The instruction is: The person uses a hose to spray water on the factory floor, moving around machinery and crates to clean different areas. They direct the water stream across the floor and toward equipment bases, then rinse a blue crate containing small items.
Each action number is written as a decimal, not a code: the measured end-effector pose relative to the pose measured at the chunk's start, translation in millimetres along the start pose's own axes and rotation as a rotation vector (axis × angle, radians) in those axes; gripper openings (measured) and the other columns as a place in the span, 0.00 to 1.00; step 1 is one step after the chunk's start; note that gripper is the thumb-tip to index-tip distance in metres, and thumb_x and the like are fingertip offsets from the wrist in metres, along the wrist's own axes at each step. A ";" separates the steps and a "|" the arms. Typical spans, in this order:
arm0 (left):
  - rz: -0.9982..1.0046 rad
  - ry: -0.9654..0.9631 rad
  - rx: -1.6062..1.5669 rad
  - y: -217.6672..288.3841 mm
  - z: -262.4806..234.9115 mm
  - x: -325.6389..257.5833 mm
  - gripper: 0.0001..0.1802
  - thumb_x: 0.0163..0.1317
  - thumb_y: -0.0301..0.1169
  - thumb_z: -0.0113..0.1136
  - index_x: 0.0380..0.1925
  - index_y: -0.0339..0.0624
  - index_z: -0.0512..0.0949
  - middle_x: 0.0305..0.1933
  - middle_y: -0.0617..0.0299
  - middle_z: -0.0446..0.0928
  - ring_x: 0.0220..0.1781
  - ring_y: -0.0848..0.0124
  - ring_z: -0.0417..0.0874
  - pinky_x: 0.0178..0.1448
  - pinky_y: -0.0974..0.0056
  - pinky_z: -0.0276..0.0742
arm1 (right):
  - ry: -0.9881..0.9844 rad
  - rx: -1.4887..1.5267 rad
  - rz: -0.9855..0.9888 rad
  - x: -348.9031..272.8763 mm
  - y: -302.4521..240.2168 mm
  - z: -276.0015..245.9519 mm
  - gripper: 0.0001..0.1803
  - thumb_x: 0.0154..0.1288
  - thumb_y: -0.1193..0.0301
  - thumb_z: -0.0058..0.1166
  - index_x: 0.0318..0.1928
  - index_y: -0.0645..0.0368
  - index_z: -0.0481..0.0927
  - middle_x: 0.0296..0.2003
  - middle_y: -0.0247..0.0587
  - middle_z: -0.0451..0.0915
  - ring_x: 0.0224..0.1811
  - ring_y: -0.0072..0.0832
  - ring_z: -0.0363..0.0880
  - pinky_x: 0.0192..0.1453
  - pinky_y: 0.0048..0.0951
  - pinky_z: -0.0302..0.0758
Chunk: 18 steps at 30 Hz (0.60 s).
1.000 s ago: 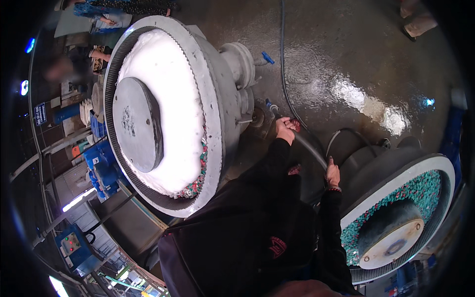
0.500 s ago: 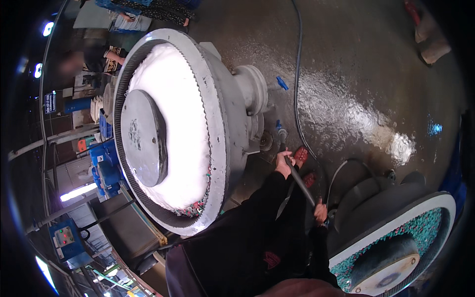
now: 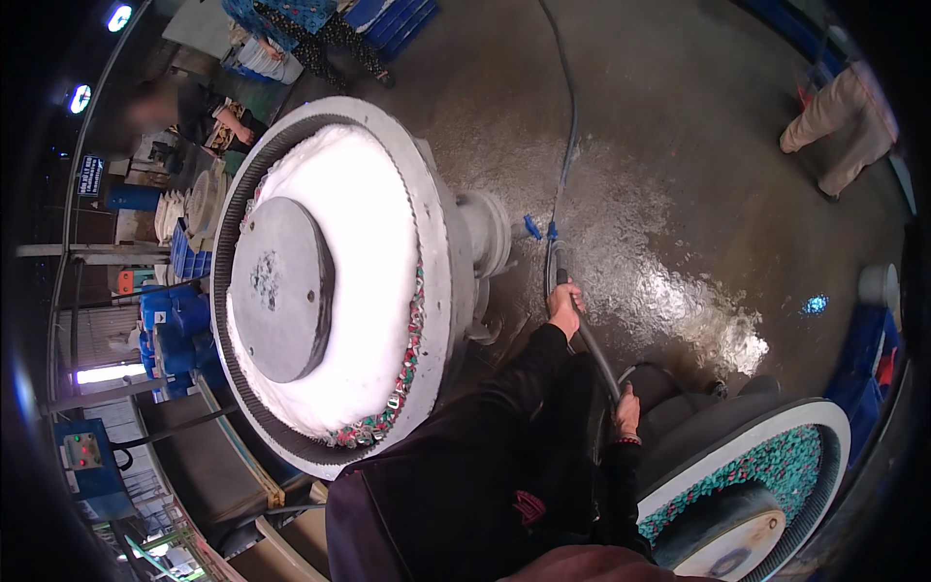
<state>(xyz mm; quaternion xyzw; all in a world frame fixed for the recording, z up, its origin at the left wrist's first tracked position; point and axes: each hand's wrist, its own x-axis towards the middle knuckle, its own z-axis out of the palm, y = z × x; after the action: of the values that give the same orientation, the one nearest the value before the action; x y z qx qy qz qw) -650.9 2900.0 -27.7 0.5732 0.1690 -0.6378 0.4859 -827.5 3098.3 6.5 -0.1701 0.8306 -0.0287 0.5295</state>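
Nearest us, at about five o'clock, our right hand (image 3: 627, 411) wraps around the grey flexible hose (image 3: 593, 351), beside the round tub of teal pellets (image 3: 776, 466). Just beyond, toward one o'clock of it, our left hand (image 3: 563, 308) clasps the same hose further up, close to its blue fittings (image 3: 540, 229). At nine o'clock of that hand stands the big round grey vibrating bowl filled with white foam (image 3: 373, 252). Farther off, at one o'clock, the wet concrete floor (image 3: 679, 281) glistens, and a person in tan clothes (image 3: 839, 121) stands well apart.
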 end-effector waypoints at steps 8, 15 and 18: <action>0.027 -0.029 -0.114 37.0 71.5 0.5 0.21 0.42 0.21 0.49 0.41 0.46 0.73 0.17 0.67 0.59 0.13 0.75 0.59 0.17 0.69 0.57 | 0.017 -0.032 -0.191 49.5 -50.1 -30.9 0.37 0.68 0.47 0.28 0.37 0.76 0.74 0.29 0.60 0.77 0.30 0.43 0.79 0.31 0.40 0.73; 0.076 -0.011 -0.071 69.5 176.4 44.7 0.16 0.43 0.20 0.50 0.36 0.43 0.72 0.16 0.68 0.59 0.12 0.77 0.58 0.16 0.70 0.56 | -0.199 0.169 -0.164 55.1 -178.7 -84.4 0.40 0.68 0.43 0.24 0.18 0.66 0.72 0.10 0.42 0.68 0.09 0.34 0.68 0.14 0.35 0.62; 0.047 -0.006 -0.012 81.8 233.5 66.3 0.09 0.47 0.20 0.52 0.31 0.42 0.69 0.16 0.68 0.60 0.12 0.77 0.59 0.15 0.71 0.56 | -0.364 0.169 -0.049 58.7 -242.3 -130.8 0.40 0.67 0.39 0.23 0.15 0.59 0.69 0.08 0.36 0.65 0.07 0.28 0.64 0.12 0.30 0.59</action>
<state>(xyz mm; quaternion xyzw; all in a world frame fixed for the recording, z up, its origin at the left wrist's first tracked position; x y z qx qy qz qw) -708.2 2652.8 7.6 0.5721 0.1578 -0.6271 0.5046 -905.0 2834.7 67.9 -0.1476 0.7114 -0.0797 0.6825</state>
